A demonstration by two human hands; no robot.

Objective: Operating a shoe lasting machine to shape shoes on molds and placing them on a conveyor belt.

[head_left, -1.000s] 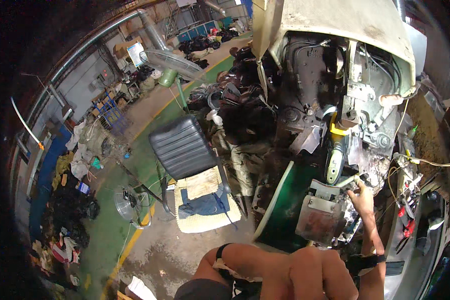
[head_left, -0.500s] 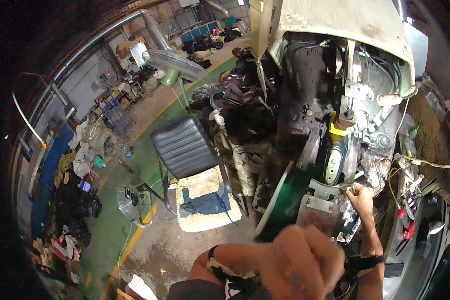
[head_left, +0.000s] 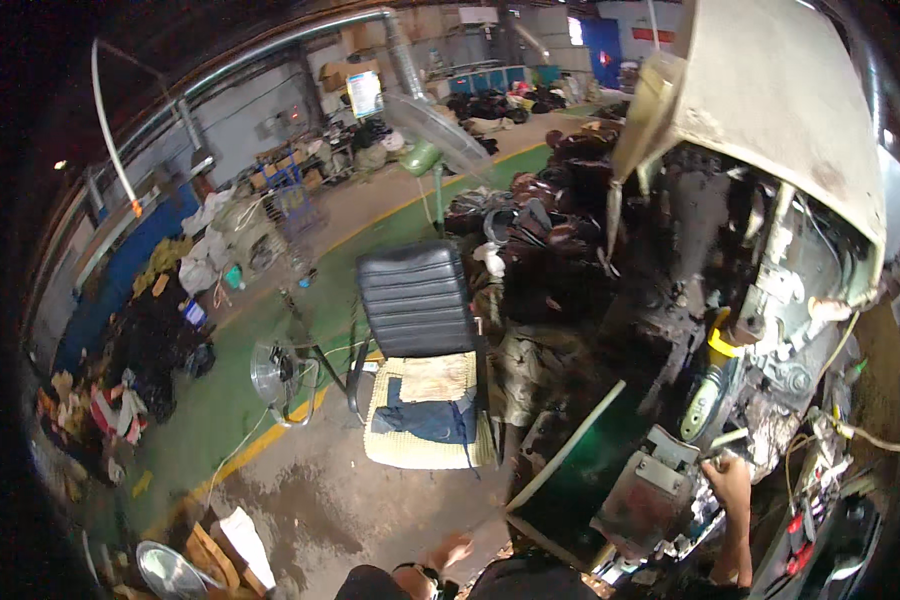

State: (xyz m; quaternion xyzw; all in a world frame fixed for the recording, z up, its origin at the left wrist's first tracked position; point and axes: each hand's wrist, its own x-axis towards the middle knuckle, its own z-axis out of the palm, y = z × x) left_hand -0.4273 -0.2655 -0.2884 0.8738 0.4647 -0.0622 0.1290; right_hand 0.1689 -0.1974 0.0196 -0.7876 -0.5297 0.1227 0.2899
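Note:
My right hand point(head_left: 730, 485) is at the machine on the right, its fingers curled and pinched beside a worn metal plate point(head_left: 647, 487). What lies between the fingertips is hidden. Just above this hand, a green-and-black tool handle point(head_left: 706, 402) with a yellow collar point(head_left: 723, 345) slants up against the machine point(head_left: 785, 120). Low at the bottom edge is my left hand point(head_left: 448, 552), a dark band at its wrist. It hangs over the floor, apart from the machine, and its fingers are too small and blurred to read.
A black chair point(head_left: 413, 300) with a pale seat cushion point(head_left: 390, 449) and a blue cloth on it stands left of the machine. A small fan point(head_left: 272, 372) is on the floor beside it. A green panel point(head_left: 577, 455) leans near the metal plate. Dark heaped pieces point(head_left: 560, 215) lie behind.
My left hand has dropped from close before the camera to the bottom edge. The view has swung left and up. My right hand stays at the metal plate.

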